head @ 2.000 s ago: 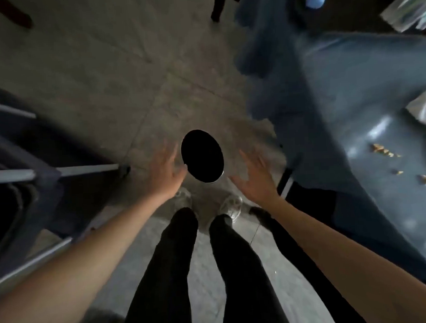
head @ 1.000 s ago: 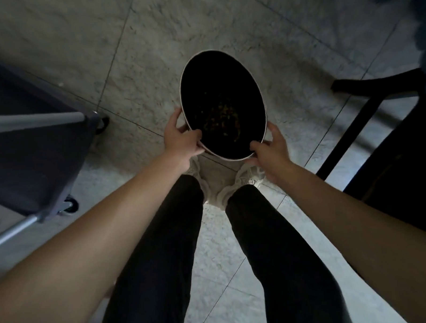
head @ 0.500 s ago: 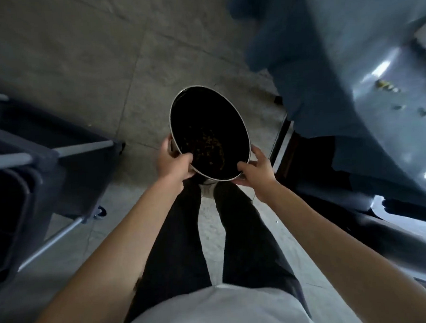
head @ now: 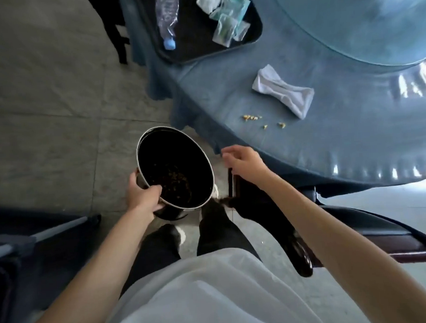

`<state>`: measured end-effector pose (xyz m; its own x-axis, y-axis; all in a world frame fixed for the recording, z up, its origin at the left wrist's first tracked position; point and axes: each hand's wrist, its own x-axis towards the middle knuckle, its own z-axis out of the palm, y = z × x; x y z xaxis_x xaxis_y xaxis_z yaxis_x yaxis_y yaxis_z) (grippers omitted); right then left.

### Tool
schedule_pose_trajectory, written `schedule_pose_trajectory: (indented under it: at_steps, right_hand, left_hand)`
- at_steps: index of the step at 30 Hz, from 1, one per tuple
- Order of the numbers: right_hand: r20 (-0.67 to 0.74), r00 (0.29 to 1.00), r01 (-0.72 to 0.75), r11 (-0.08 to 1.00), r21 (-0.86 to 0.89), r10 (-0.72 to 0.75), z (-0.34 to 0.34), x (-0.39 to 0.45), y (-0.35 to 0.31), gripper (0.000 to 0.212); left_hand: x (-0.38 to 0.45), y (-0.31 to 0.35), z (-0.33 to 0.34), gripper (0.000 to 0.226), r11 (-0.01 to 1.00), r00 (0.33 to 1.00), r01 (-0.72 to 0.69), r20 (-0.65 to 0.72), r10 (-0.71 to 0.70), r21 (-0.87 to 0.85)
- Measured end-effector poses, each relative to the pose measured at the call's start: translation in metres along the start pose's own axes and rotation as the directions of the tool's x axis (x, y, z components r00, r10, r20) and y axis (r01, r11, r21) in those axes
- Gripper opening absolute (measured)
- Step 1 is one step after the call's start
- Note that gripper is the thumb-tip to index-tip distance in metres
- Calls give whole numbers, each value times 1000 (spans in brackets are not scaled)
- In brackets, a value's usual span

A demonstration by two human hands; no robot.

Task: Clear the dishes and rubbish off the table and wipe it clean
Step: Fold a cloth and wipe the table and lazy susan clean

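Far left, a dark cart [head: 27, 240] on grey floor; next, left hand [head: 142, 196] clamped on the near rim of a black bin [head: 175, 168], thumb inside, scraps at its bottom, held over the floor beside the table. Then right hand [head: 244, 165] empty, fingers loosely curled, at the edge of the blue tablecloth [head: 328, 132]; beyond, crumbs [head: 251, 117] near a crumpled white cloth [head: 283, 93]; farther back, black tray [head: 255, 37] bearing a plastic bottle [head: 166, 19] and wrappers [head: 230, 23].
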<state>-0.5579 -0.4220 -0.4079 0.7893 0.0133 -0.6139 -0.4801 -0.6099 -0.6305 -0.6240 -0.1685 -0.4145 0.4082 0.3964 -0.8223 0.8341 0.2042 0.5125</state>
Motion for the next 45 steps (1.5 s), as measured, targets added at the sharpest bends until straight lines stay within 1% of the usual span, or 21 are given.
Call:
schedule_pose_trajectory:
  at_steps: [1,3,5,6,8,10,12,13,15,19,22,27,30,34,37,41,45]
  right_hand:
    - [-76,995,67,997,-33,-69,-25,11,1,20]
    - [-226,959,143,980,-136,-171,-76,33,4,18]
    - [-329,912,167,955,-244,-244,-126,58,11,21]
    - [-352,899,162,944,-286,-261,-150,72,17,24]
    - [-342,894,140,907,-398,-289,-188,101,32,29]
    - [-253,913,151,841,-520,-321,-212,125,44,34]
    - [-152,927,193,785,-589,-342,-222,141,50,38]
    - [-115,925,222,762,-608,-361,-224,147,52,41]
    - [-85,903,279,727,-627,-421,-226,158,58,46]
    - [-123,852,336,711,-617,-509,-224,156,70,42]
    - [-186,840,320,743,-587,-509,-214,149,71,41]
    - [-220,852,262,752,-605,-474,-200,149,71,49]
    - [-202,872,242,752,-613,-445,-196,149,71,47]
    - [-186,870,253,736,-628,-457,-185,138,75,46]
    - [-218,849,269,749,-605,-481,-167,128,82,44]
    - [-290,794,295,757,-583,-533,-134,113,89,43]
    - [-244,786,354,737,-576,-568,-103,100,88,45]
  left_hand:
    - [-1,2,9,83,1000,1000,1,-8,-1,21]
    - [-5,3,29,83,998,1000,12,-14,-11,64]
    - [-9,2,50,83,995,999,23,-31,-20,101]
    - [-10,0,60,83,994,999,27,-39,-23,109]
    - [-11,-3,75,83,994,998,41,-44,-36,105]
    - [-12,-4,86,83,994,998,54,-38,-51,98]
    - [-15,-5,93,84,993,997,68,-41,-64,96]
    - [-16,-6,97,85,993,996,80,-44,-76,88]
    - [-18,-6,104,88,993,994,99,-46,-96,67]
    - [-20,-3,117,88,992,994,108,-39,-106,58]
    - [-21,1,123,88,992,993,112,-33,-110,65]
    - [-25,5,127,88,992,996,86,-16,-85,96]
    - [-27,6,131,87,993,998,62,-25,-59,105]
    - [-29,5,134,83,992,1000,13,-25,-10,124]
    - [-27,5,131,85,991,1000,2,5,-3,133]
    - [-23,9,129,85,992,999,-7,38,3,127]
    - [-21,10,128,85,993,999,-7,37,3,114]
